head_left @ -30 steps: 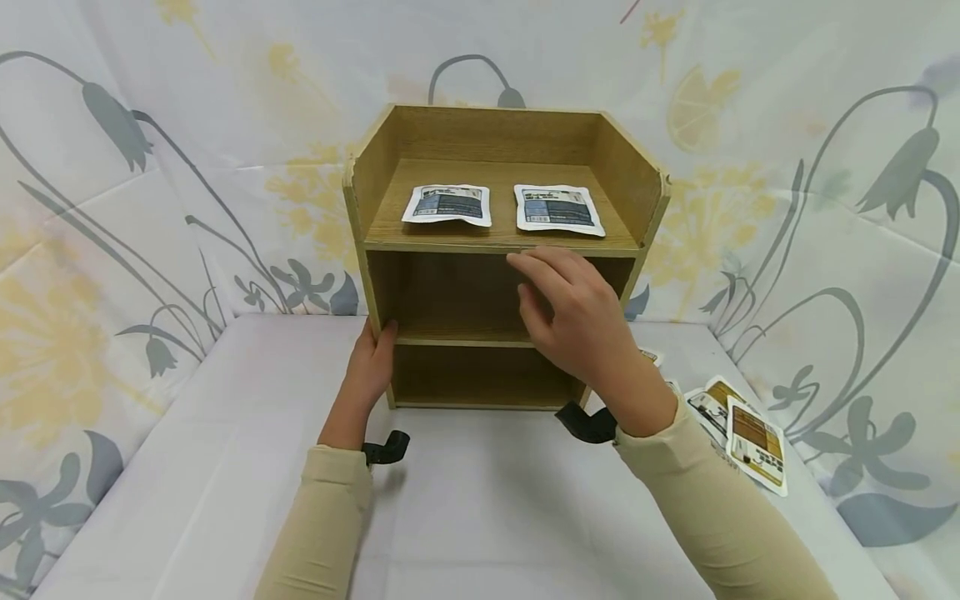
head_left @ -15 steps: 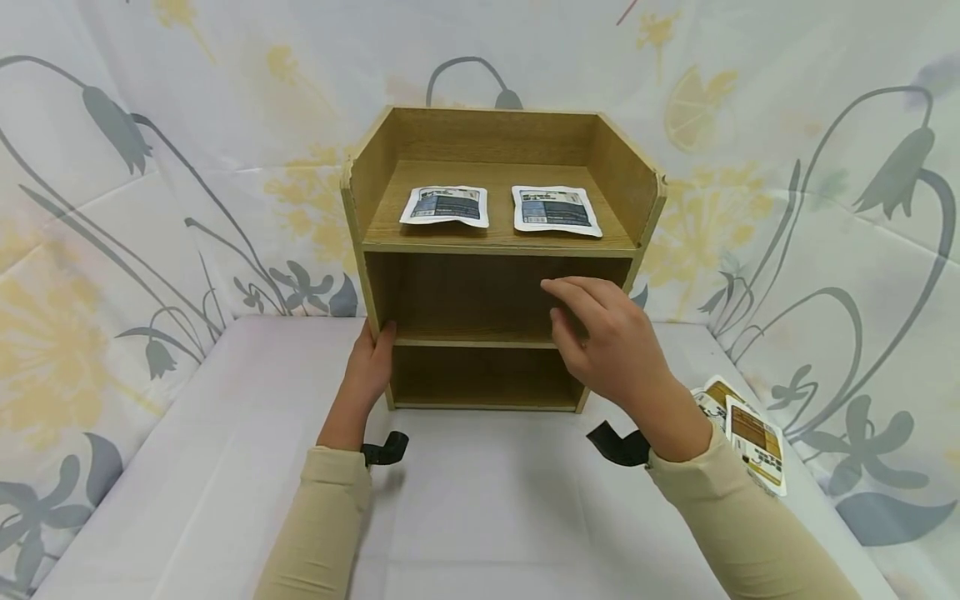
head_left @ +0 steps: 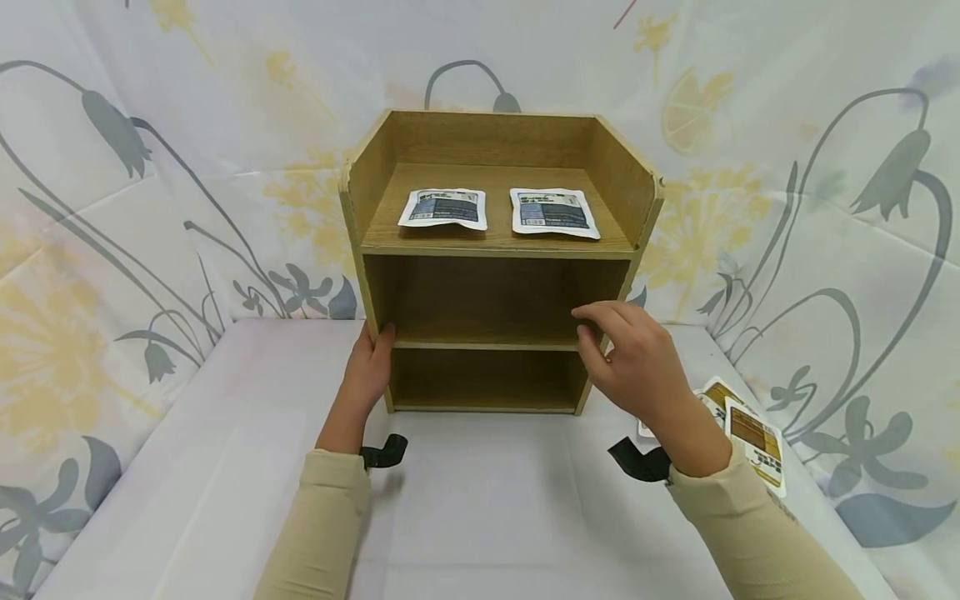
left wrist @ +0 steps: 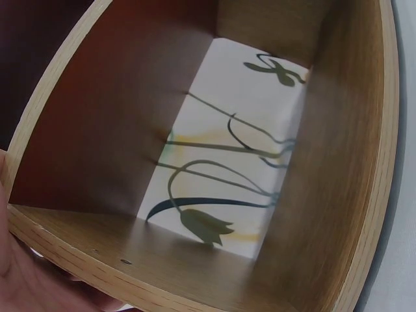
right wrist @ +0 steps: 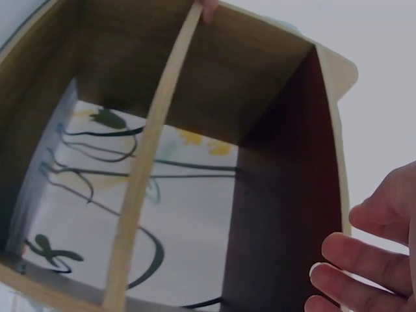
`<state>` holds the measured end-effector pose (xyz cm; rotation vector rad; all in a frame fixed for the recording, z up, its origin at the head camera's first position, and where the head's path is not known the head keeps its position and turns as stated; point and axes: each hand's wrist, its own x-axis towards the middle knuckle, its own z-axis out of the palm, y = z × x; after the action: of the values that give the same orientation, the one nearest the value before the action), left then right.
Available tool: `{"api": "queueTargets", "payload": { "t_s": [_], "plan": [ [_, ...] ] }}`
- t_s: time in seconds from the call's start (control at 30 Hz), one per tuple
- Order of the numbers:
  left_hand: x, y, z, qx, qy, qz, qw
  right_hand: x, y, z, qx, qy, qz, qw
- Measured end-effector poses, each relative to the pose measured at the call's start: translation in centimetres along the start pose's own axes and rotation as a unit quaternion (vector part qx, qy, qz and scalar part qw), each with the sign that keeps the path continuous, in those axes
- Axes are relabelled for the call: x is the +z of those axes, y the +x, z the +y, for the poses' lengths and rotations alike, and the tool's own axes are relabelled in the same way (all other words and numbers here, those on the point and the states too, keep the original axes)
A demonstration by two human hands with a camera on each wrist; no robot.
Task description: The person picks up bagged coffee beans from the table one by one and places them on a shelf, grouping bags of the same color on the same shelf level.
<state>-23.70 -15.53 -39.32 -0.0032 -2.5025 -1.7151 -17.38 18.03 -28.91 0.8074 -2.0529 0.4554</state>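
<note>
A small wooden shelf (head_left: 487, 345) stands upright in the middle, with two lower compartments and an open top tier. My left hand (head_left: 367, 367) grips its left side panel, thumb at the front edge; in the left wrist view, fingers (left wrist: 45, 286) show behind the panel. My right hand (head_left: 633, 358) hovers before the right side panel, holding nothing, its fingers relaxed. The right wrist view shows its fingers (right wrist: 364, 260) spread apart beside the shelf. On the top tier lie two flat white packets, the left packet (head_left: 444, 207) and the right packet (head_left: 555, 212), both with dark blue labels.
Several white packets with brown and yellow labels (head_left: 753, 442) lie overlapping on the white-covered table (head_left: 480, 500) at the right, partly behind my right forearm. A white cloth (head_left: 750, 50) with printed flowers hangs behind and at both sides.
My right hand has moved down and to the right, from in front of the upper compartment to the right side panel. My left hand keeps its grip on the shelf.
</note>
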Motion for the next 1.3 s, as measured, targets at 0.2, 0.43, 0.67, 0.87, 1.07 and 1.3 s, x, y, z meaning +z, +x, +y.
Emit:
{"api": "queueTargets", "payload": {
  "t_s": [0.2,0.43,0.67,0.87,1.07,1.3],
  "plan": [
    [0.1,0.1,-0.2,0.006,-0.003,0.001,1.0,0.0,-1.2,0.8,0.009,-0.008,-0.002,1.0],
    [0.1,0.0,-0.2,0.004,-0.003,0.0,1.0,0.2,-2.9,1.9,0.043,-0.022,-0.017,0.999],
    [0.1,0.1,-0.3,0.006,0.001,0.004,1.0,0.2,-4.7,3.5,0.078,-0.033,-0.037,0.996],
    [0.1,0.3,-0.6,0.009,0.0,0.001,1.0,0.2,-5.6,4.3,0.101,-0.032,-0.043,0.993],
    [0.1,0.3,-0.6,0.01,-0.002,-0.001,0.9999,0.5,-6.5,5.4,0.135,-0.042,-0.068,0.988],
    [0.1,0.3,-0.6,0.009,-0.004,-0.001,1.0,1.0,-7.5,6.4,0.184,-0.048,-0.127,0.974]
  ]
}}
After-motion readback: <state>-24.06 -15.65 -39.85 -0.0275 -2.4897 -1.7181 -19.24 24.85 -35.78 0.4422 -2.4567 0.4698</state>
